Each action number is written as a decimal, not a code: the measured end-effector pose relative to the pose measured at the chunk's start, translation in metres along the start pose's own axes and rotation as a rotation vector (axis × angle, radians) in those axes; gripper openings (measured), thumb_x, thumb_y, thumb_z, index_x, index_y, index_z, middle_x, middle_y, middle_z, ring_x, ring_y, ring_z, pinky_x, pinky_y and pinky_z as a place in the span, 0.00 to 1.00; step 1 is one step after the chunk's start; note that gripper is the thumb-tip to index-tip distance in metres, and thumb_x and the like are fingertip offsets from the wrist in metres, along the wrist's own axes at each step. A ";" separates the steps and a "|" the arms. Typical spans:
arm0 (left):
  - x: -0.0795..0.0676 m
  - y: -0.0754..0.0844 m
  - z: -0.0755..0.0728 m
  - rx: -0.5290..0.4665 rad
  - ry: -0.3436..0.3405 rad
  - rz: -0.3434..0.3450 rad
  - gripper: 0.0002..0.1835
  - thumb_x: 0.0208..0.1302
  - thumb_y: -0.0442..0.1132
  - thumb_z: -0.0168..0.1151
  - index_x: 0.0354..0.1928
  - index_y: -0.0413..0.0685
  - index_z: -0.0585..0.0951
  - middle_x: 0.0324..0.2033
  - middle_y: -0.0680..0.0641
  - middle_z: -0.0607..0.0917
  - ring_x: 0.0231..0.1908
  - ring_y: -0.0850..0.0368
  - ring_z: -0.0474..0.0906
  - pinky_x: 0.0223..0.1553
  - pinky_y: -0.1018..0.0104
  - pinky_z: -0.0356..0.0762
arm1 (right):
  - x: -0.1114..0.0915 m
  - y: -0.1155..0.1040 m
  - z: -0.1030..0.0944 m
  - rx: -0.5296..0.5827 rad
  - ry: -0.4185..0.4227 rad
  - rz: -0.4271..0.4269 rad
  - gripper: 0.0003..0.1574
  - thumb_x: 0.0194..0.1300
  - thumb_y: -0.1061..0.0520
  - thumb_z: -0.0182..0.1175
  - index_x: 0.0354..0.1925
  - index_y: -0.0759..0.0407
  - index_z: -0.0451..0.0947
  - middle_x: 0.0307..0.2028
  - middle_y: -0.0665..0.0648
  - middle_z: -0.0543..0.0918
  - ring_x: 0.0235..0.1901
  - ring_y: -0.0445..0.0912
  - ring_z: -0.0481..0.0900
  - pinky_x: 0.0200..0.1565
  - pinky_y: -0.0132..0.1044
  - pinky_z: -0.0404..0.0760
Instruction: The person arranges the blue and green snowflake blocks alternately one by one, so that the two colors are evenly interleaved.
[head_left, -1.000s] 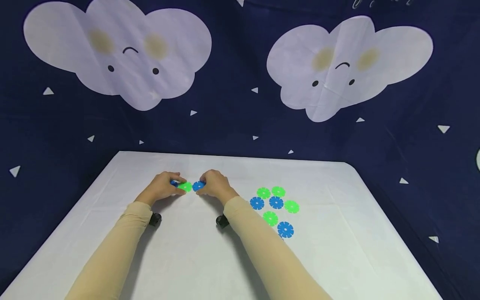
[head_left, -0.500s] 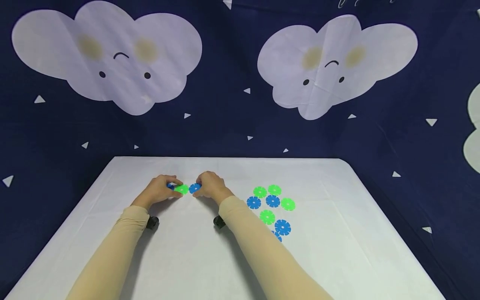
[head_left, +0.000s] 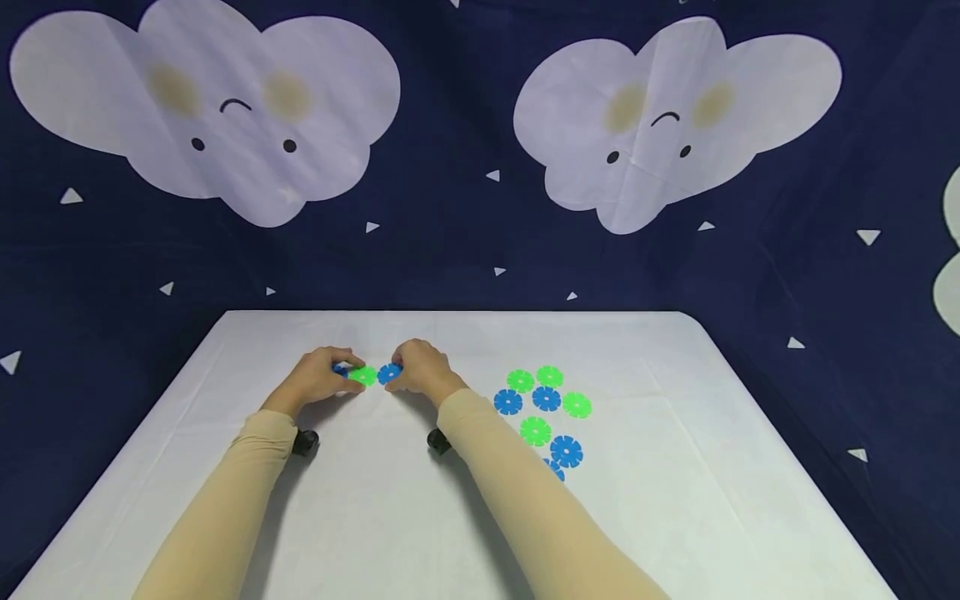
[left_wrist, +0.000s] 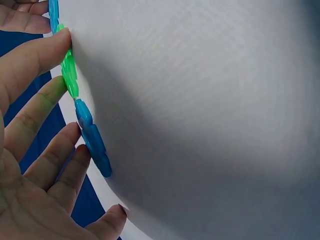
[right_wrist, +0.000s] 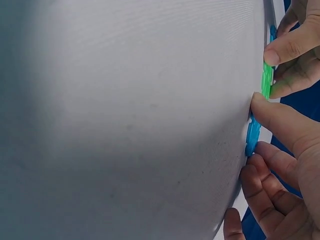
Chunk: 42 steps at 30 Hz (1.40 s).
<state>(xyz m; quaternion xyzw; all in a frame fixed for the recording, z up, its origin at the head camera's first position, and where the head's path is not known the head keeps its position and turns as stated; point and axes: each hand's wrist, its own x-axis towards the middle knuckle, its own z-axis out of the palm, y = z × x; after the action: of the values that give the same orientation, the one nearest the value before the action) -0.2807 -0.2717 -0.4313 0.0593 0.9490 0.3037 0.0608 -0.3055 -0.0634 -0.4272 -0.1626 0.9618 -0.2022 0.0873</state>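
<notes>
My left hand (head_left: 318,379) pinches a green notched disc (head_left: 365,377) between thumb and fingers, over the far left part of the table. A blue notched disc (left_wrist: 92,137) lies in line with the green one, beneath the other fingers of that hand; in the left wrist view their edges meet. My right hand (head_left: 426,371) pinches another blue notched disc (head_left: 387,373) at its rim. This disc stands edge to edge with the green one. Whether their notches interlock cannot be told. In the right wrist view the thumb covers part of the right-hand blue disc (right_wrist: 253,135).
Right of my right forearm, several loose green discs (head_left: 536,432) and blue discs (head_left: 566,452) lie spread on the white table (head_left: 675,500). My sleeve partly covers one blue disc (head_left: 556,471). A dark blue cloth (head_left: 450,250) with printed clouds hangs behind the table's far edge.
The head view has shifted slightly, so everything appears a little further left. Both hands keep the same hold, and the green and right-hand blue discs stay edge to edge.
</notes>
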 end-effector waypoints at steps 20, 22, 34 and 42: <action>0.000 0.005 0.000 0.021 -0.007 -0.023 0.27 0.61 0.41 0.77 0.62 0.40 0.85 0.76 0.26 0.69 0.76 0.22 0.63 0.76 0.27 0.63 | -0.001 -0.003 -0.003 -0.093 0.001 -0.074 0.29 0.64 0.45 0.79 0.60 0.52 0.88 0.60 0.51 0.88 0.60 0.45 0.84 0.64 0.42 0.84; 0.001 0.006 0.001 0.027 -0.006 -0.017 0.27 0.61 0.41 0.77 0.61 0.41 0.85 0.75 0.26 0.70 0.75 0.22 0.65 0.75 0.27 0.65 | -0.001 -0.003 -0.004 -0.112 -0.019 -0.089 0.30 0.65 0.45 0.79 0.62 0.52 0.87 0.61 0.52 0.86 0.62 0.46 0.83 0.65 0.41 0.83; 0.004 0.009 0.003 0.104 -0.028 -0.023 0.30 0.61 0.44 0.77 0.64 0.41 0.84 0.70 0.28 0.77 0.71 0.27 0.71 0.73 0.29 0.69 | -0.004 0.023 -0.037 0.031 -0.216 -0.185 0.37 0.68 0.49 0.76 0.71 0.55 0.79 0.63 0.58 0.86 0.62 0.51 0.83 0.68 0.45 0.82; 0.006 0.017 0.004 0.111 -0.018 0.023 0.34 0.59 0.47 0.80 0.65 0.40 0.83 0.72 0.27 0.76 0.75 0.25 0.68 0.76 0.29 0.66 | -0.018 0.072 -0.066 0.042 -0.264 -0.225 0.33 0.68 0.51 0.76 0.68 0.55 0.82 0.61 0.59 0.85 0.62 0.51 0.81 0.67 0.46 0.81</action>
<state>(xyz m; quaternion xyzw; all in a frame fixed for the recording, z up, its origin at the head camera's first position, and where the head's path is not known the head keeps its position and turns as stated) -0.2849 -0.2553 -0.4249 0.0765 0.9630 0.2505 0.0626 -0.3247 0.0291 -0.3964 -0.2926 0.9132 -0.2077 0.1930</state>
